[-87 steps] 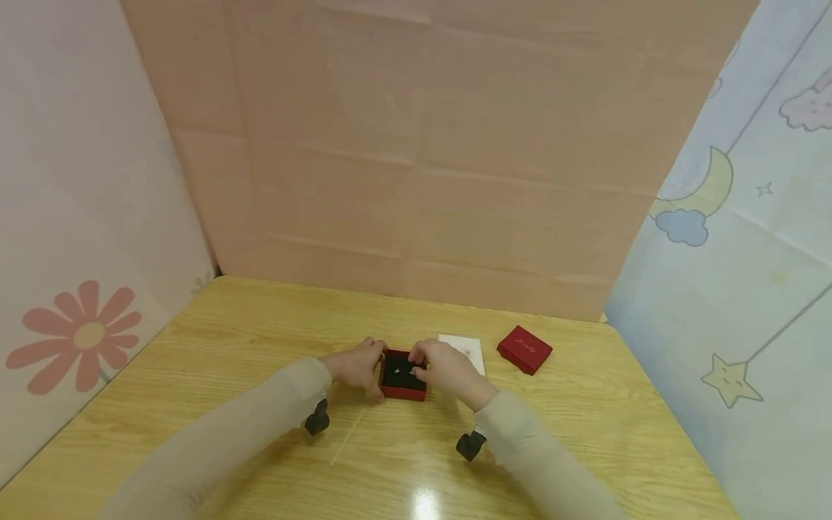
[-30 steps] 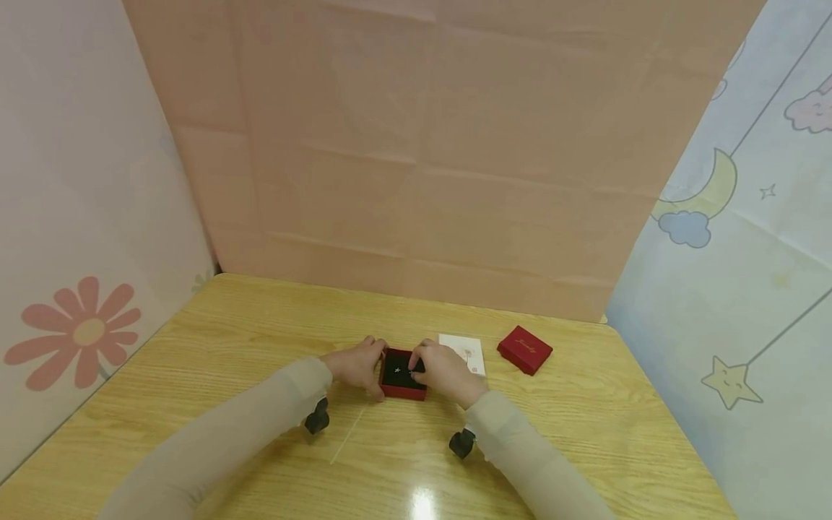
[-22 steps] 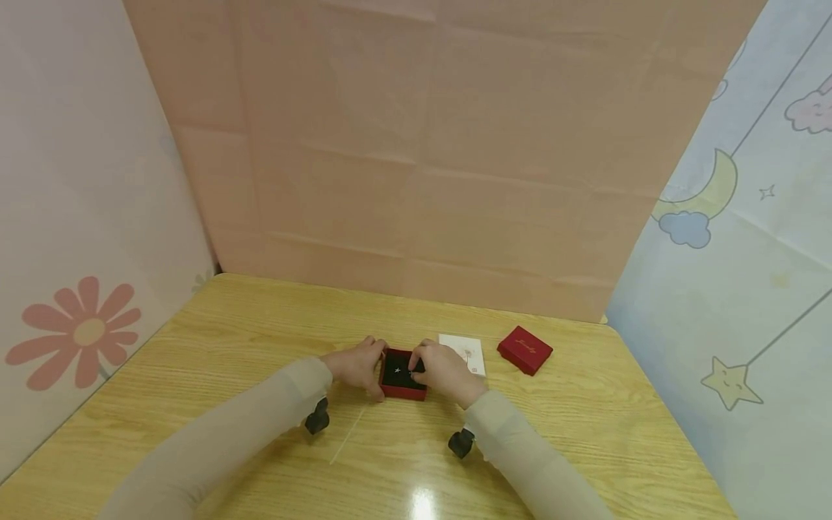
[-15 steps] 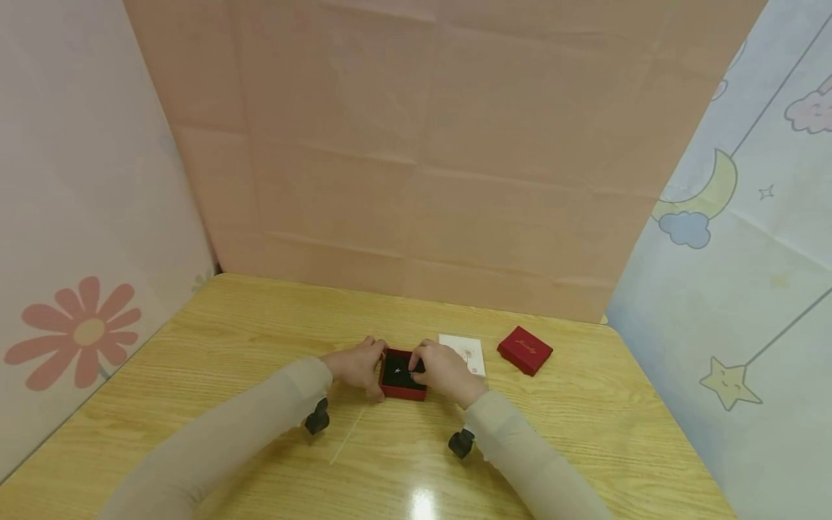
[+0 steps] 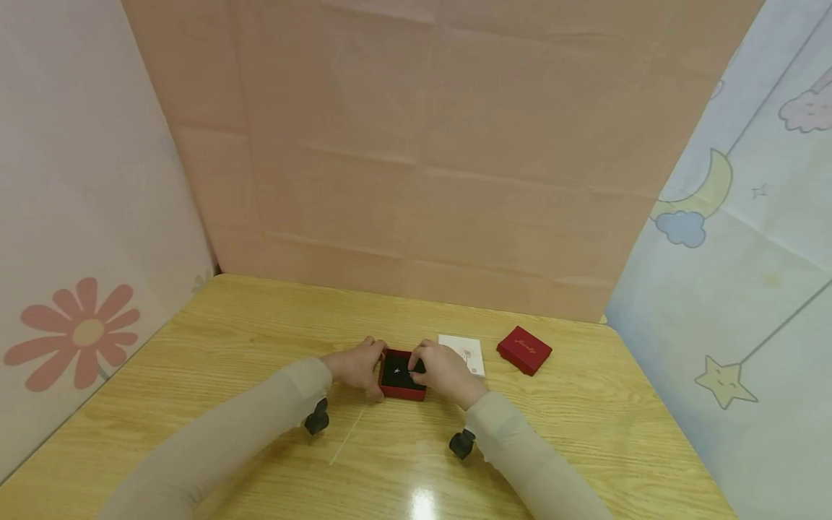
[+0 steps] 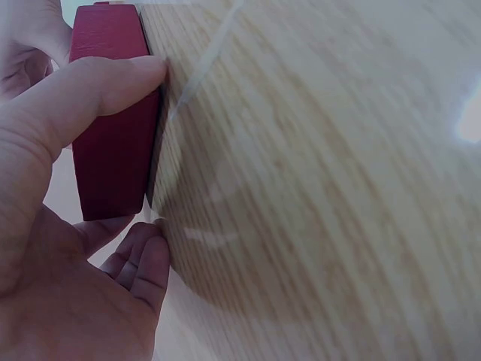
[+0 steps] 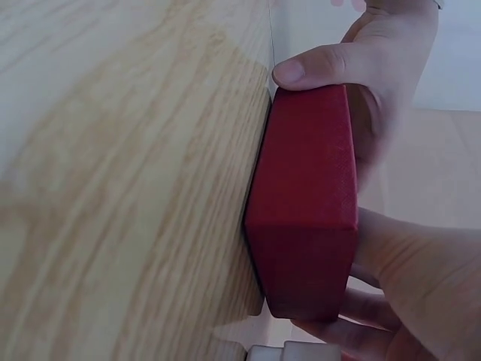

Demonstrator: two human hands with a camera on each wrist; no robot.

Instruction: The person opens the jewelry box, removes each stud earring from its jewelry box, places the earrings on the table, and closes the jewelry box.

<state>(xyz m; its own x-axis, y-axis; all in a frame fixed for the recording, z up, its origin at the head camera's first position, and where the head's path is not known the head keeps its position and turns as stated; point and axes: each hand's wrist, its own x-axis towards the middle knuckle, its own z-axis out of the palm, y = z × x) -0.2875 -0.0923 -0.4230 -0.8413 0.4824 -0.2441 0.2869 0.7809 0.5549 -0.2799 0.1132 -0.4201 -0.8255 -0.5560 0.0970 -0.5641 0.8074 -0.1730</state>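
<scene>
A small red jewelry box base (image 5: 404, 394) with a black insert stands on the table in the head view. My left hand (image 5: 356, 367) grips its left side, the thumb (image 6: 124, 81) pressed along the red front wall in the left wrist view. A tiny silver star-shaped earring (image 5: 397, 371) sits on the left part of the black insert. My right hand (image 5: 445, 369) reaches over the box's right side, thumb and forefinger pinching a second tiny silver piece that looks like the matching earring, mostly hidden by the fingertips. In the right wrist view the box wall hides the pinch.
A red lid (image 5: 524, 351) with gold lettering lies at the right. The white printed card (image 5: 469, 352) is partly behind my right hand. A thin pale strip (image 5: 347, 435) lies on the wooden table (image 5: 279, 310) in front. Fabric walls (image 5: 416, 166) enclose the back and sides.
Over the last three seconds my right wrist has shifted slightly left and its fingertips have closed in on the right-hand earring. The left hand and the box stay in place.
</scene>
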